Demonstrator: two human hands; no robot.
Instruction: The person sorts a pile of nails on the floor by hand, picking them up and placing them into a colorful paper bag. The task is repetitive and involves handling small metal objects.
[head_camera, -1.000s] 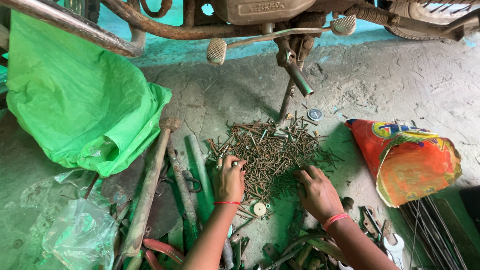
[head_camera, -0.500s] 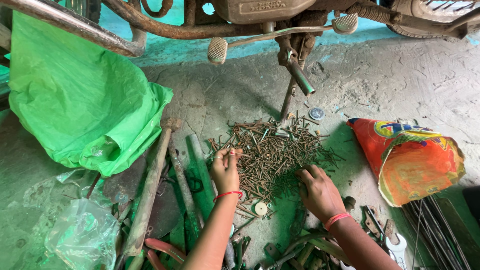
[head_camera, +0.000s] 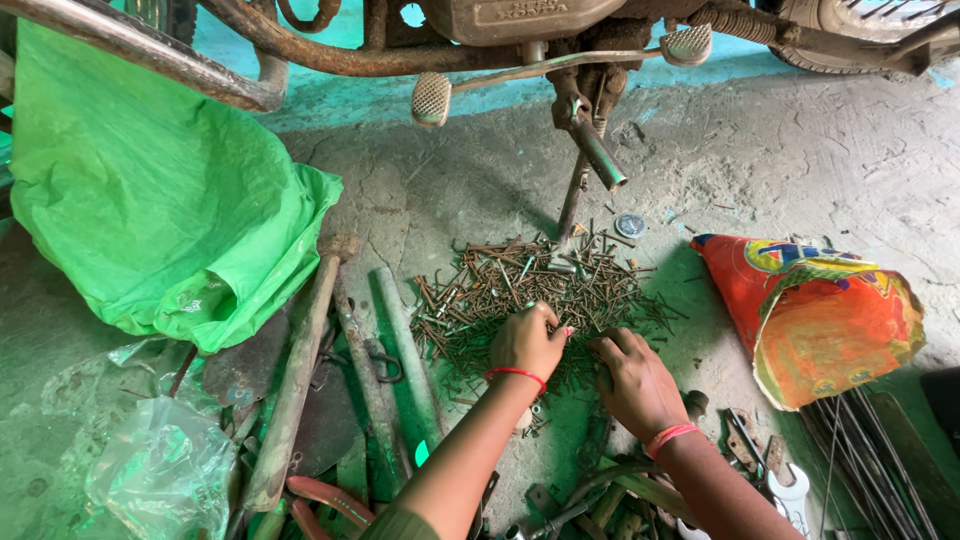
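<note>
Rusty nails (head_camera: 530, 285) ringed by green bag (head_camera: 150, 190), orange sack (head_camera: 820, 320).

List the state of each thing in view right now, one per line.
Left hand: on the nail pile, fingers curled.
Right hand: resting on the pile's near edge.
Nails: rusty, loose heap on the floor.
Green bag: crumpled, lying open.
Orange bag: on its side, mouth open.
Clear bag: crumpled.
Side stand: down.
</note>
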